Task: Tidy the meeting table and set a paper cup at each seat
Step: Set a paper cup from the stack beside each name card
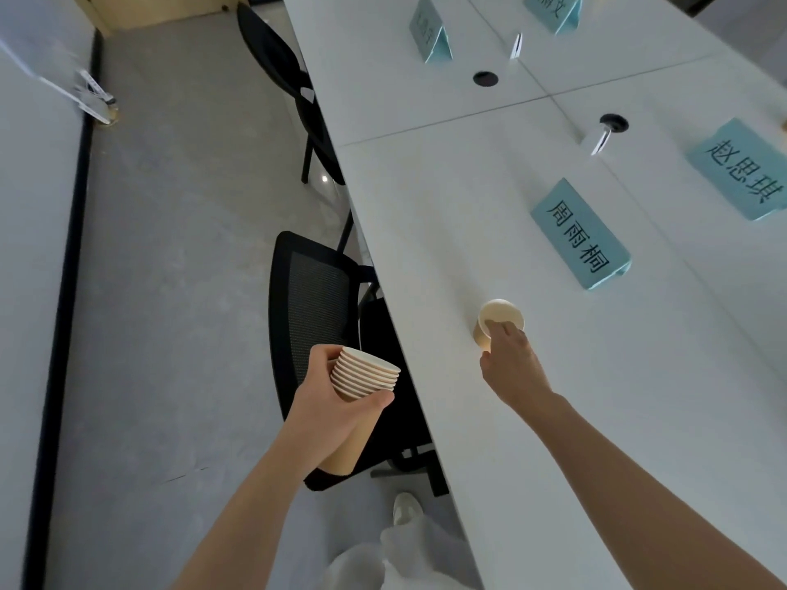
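A white table (426, 206) carries one paper cup (498, 321), upright near the closest blue name card (579, 236).

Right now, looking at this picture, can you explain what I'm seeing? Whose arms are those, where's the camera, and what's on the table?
There is no machine here. The two bare arms belong to a person who wears a wide-angle camera on the head, so the one picture looks forward and down at their own hands.

The left hand grips a stack of paper cups, held off the table's edge, above a black mesh chair. The right hand reaches over the white table and pinches the rim of a single paper cup that stands upright near the edge.

Just beyond that cup lies a light blue name card. Three more name cards stand farther along the table, with two round cable holes in the tabletop between them.
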`<state>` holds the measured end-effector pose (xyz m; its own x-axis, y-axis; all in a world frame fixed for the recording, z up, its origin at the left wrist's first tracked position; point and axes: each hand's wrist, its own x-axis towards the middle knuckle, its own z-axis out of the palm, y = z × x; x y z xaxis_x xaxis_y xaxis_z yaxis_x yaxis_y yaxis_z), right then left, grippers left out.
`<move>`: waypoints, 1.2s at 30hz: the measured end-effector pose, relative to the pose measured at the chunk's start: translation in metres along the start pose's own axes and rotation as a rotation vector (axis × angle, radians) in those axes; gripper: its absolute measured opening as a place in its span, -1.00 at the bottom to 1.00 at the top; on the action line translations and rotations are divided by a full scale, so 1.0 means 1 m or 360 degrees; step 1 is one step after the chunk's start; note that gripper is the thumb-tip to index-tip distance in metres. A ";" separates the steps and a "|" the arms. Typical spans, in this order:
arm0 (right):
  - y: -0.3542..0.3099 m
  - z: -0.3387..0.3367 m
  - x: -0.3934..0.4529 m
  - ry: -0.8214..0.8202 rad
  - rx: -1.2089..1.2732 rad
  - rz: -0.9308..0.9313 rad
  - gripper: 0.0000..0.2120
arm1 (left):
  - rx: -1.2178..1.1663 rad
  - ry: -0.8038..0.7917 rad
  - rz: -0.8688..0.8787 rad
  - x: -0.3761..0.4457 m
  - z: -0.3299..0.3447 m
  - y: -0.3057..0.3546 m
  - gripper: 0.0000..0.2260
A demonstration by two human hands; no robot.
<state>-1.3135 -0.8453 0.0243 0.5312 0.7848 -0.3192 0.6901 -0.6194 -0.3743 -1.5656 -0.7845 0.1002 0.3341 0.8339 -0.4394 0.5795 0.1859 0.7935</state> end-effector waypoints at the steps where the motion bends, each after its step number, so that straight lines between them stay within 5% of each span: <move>1: -0.004 -0.001 -0.004 0.0057 -0.0017 -0.0013 -0.55 | -0.0009 0.0002 -0.0002 0.002 -0.003 -0.001 -0.41; 5: -0.036 -0.005 -0.024 0.0194 0.0157 -0.0260 -0.64 | -0.0010 0.0004 0.0010 0.012 -0.019 -0.007 -0.42; 8: -0.078 -0.014 -0.040 -0.0222 0.0585 -0.0437 -0.74 | 0.0055 -0.0018 0.0017 0.019 -0.029 -0.017 -0.43; 14: -0.177 -0.005 -0.053 -0.0674 0.0697 -0.0669 -0.72 | 0.0165 -0.0134 0.0143 0.038 -0.077 -0.042 -0.40; 27: -0.375 0.063 -0.022 -0.0581 0.0725 -0.0359 -0.80 | 0.0244 -0.0278 0.0273 0.116 -0.267 -0.099 -0.37; 36: -0.427 0.063 0.022 -0.0383 0.0926 -0.0210 -0.87 | 0.0321 -0.0324 0.0439 0.176 -0.323 -0.091 -0.35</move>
<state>-1.6277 -0.5646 0.1221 0.2883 0.8703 -0.3992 0.3269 -0.4814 -0.8133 -1.7998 -0.4862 0.0867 0.6263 0.7144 -0.3120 0.5752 -0.1533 0.8035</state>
